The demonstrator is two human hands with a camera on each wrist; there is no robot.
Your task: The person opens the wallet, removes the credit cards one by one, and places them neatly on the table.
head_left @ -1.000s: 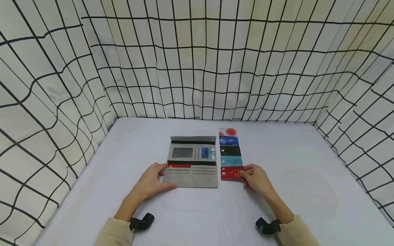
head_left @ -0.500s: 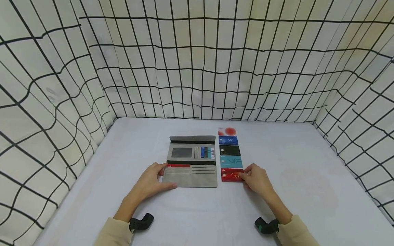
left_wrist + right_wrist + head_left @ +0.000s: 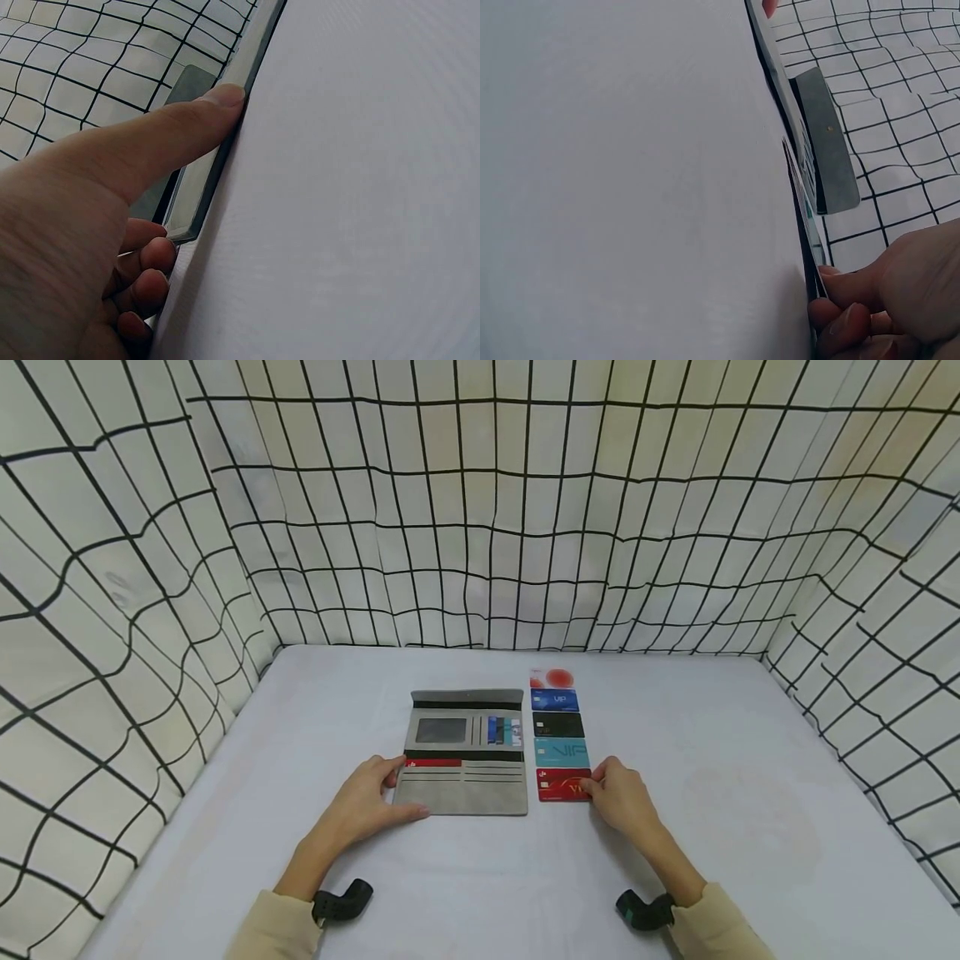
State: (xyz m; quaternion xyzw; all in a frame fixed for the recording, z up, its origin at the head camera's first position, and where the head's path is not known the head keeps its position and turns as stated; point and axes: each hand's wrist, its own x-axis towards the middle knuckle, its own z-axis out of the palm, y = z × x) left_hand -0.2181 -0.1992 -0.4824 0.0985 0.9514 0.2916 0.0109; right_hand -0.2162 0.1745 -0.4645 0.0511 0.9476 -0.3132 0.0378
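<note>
Grey wallet (image 3: 459, 797), five cards (image 3: 558, 725) beside it

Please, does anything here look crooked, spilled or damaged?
Nothing stands out: no spill or damage shows. The gray wallet lies open, the column of five cards beside it looks fairly straight, and the right hand pinches the nearest, red card.

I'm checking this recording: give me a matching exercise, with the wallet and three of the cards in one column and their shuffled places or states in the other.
1. wallet
2. red VIP card
3. white card with a red spot
4. black card

A. farthest from the person in the row
B. pinched by the right hand
C. between the blue card and the teal card
D. lying open, left hand at its edge

Pairs: 1-D, 2-B, 3-A, 4-C
</note>
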